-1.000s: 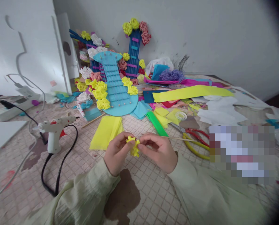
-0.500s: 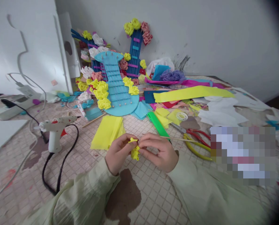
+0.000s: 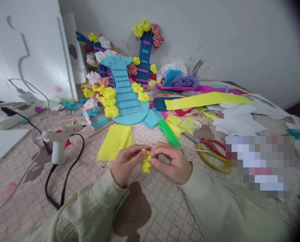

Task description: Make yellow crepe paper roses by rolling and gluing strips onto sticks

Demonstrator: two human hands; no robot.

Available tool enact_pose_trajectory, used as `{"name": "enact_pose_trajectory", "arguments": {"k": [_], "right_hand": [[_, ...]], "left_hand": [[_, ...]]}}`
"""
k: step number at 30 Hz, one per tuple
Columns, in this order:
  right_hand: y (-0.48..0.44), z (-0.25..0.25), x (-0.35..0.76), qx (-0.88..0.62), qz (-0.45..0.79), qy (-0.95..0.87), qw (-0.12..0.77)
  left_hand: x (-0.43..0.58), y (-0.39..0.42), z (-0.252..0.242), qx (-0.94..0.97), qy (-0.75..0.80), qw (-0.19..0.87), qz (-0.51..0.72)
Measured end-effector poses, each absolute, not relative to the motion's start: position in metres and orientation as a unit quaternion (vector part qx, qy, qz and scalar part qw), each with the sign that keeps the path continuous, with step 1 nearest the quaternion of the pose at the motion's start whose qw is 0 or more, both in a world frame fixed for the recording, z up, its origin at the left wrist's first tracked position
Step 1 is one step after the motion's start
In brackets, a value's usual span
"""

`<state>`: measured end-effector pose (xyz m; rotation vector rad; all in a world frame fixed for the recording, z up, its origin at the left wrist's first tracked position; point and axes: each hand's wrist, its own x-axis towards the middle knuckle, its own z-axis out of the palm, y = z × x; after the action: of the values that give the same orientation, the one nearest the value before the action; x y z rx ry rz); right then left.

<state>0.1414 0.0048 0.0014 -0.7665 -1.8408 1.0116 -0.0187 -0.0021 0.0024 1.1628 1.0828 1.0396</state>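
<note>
Between the fingertips of both hands is a crumpled yellow paper flower, its lower end hanging free. My left hand pinches its left side, thumb in front. On the other side my right hand has thumb and index finger closed on its right edge. Just beyond the left hand lies a stack of yellow crepe paper sheets. A green cutter-like tool lies behind the right hand. From there a thin wooden stick runs to the right; its near end is hidden.
To the left stands a white glue gun with a black cord. Scissors and red-and-yellow-handled pliers lie right. At the back a light-blue paper guitar with yellow flowers leans among others. A long yellow paper strip lies behind.
My fingers have shifted slightly on the yellow paper flower, and the right hand's fingertips have curled closer against it. Nothing else on the table has moved.
</note>
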Motion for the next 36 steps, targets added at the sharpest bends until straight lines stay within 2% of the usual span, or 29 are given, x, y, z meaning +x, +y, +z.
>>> {"name": "enact_pose_trajectory", "arguments": {"k": [4, 7, 11, 16, 22, 26, 36], "right_hand": [[0.0048, -0.0002, 0.1386, -0.342, 0.402, -0.734, 0.428], [0.0059, -0.0041, 0.1365, -0.410, 0.460, -0.671, 0.412], [0.0098, -0.0063, 0.1372, -0.457, 0.537, -0.588, 0.397], [0.0108, -0.0017, 0.1388, -0.422, 0.594, -0.549, 0.409], [0.0072, -0.0018, 0.1356, -0.425, 0.608, -0.544, 0.392], [0.0085, -0.0005, 0.1363, -0.434, 0.625, -0.509, 0.403], [0.0107, -0.0036, 0.1390, -0.430, 0.651, -0.496, 0.381]], "left_hand": [[-0.0197, -0.0016, 0.0010, 0.588, 0.470, 0.474, 0.457], [-0.0198, -0.0022, 0.0004, 0.634, 0.457, 0.429, 0.454], [-0.0195, -0.0011, 0.0014, 0.626, 0.440, 0.469, 0.441], [-0.0193, 0.0022, -0.0020, 0.475, 0.456, 0.584, 0.475], [-0.0187, 0.0043, -0.0023, 0.361, 0.449, 0.634, 0.516], [-0.0220, 0.0053, -0.0025, 0.409, 0.442, 0.620, 0.503], [-0.0196, -0.0005, 0.0013, 0.546, 0.479, 0.491, 0.482]]}}
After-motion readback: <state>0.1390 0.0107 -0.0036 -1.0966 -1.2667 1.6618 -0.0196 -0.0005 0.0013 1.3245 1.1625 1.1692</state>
